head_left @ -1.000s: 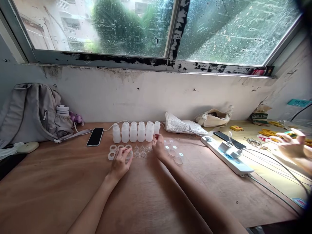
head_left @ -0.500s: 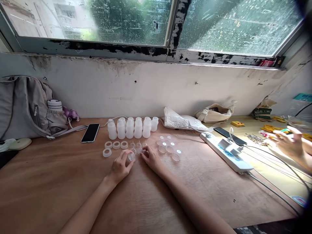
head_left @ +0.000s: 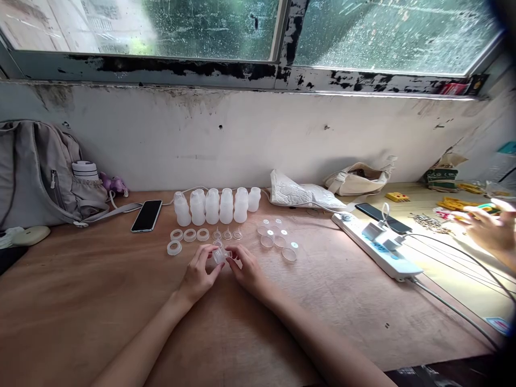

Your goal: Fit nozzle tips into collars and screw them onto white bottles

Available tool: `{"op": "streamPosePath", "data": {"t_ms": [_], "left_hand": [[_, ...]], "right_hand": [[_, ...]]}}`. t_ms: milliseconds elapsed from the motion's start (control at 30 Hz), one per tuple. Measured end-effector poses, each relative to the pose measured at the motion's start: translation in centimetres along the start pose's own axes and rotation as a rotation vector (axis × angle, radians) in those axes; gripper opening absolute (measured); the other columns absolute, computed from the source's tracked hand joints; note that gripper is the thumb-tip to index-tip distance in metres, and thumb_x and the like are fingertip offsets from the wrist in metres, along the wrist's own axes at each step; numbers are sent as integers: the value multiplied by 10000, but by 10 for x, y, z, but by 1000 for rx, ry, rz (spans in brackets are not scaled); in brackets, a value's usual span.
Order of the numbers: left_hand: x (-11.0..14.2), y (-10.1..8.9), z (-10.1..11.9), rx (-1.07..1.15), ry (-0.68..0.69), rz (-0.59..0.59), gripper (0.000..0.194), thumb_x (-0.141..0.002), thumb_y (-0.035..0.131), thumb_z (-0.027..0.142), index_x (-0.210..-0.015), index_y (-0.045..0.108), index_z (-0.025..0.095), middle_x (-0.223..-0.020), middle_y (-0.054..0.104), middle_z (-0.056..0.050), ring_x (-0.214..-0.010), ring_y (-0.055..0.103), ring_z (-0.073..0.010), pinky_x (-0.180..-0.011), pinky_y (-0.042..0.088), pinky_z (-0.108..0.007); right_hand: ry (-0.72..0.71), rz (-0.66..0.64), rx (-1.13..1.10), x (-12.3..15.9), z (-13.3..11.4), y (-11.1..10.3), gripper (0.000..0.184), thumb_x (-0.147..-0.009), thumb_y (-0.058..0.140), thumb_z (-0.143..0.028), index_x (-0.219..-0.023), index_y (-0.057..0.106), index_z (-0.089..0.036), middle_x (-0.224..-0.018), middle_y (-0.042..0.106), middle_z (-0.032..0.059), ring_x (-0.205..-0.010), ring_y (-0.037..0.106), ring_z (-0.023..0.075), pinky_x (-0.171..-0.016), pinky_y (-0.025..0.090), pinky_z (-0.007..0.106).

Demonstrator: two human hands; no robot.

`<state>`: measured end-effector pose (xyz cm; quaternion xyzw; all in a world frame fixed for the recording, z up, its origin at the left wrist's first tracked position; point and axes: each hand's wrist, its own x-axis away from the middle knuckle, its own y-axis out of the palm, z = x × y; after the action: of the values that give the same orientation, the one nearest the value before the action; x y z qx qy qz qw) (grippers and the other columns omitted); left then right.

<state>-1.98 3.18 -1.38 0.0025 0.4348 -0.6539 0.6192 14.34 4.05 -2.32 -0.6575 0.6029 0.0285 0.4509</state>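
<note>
My left hand (head_left: 198,270) and my right hand (head_left: 244,269) meet over the wooden table (head_left: 100,301), fingertips pinched together on a small clear plastic piece (head_left: 220,255) held between them. Just beyond lie white rings (head_left: 189,235), small clear cone-shaped nipples (head_left: 227,234) and clear round caps (head_left: 278,241). Behind these stands a row of several small white bottles (head_left: 213,206).
A black phone (head_left: 146,215) and a grey backpack (head_left: 38,172) sit at the left. A white power strip (head_left: 377,246) with plugs and cables runs to the right, by another phone (head_left: 377,212) and cloth bags (head_left: 355,183). Another person's hand (head_left: 486,228) works at the far right edge.
My right hand drew back from the bottles toward me and joined the left hand. The left hand picked up a clear piece, now held between both hands. The view tilted down slightly.
</note>
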Motion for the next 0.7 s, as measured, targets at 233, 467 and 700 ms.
{"op": "streamPosePath", "data": {"t_ms": [233,467,700], "left_hand": [[0,-3,3,6,34,6,302,-760,538,212,-1054,471,204,-1030,523,-66,-946,533,-190,-812,483,-343],[2,-2,5,-5,59,-31,320,-759,529,188,-1073,470,204,-1041,532,-68,-999,525,-200,-868,456,-358],[2,-3,2,24,67,-15,321,-744,555,189,-1054,472,196,-1040,521,-71,-1007,518,-198,-856,467,-351]], "right_hand": [[37,-18,-28,-1,-4,-2,256,-775,467,-101,-1004,524,-199,-820,559,44,-731,520,151,-692,449,281],[167,-84,-353,-3,-16,-5,335,-745,457,-75,-1052,499,-200,-875,602,34,-780,567,137,-731,455,281],[385,-132,-812,-7,-20,-9,293,-721,510,-119,-1006,498,-187,-818,633,24,-787,589,142,-717,453,284]]}}
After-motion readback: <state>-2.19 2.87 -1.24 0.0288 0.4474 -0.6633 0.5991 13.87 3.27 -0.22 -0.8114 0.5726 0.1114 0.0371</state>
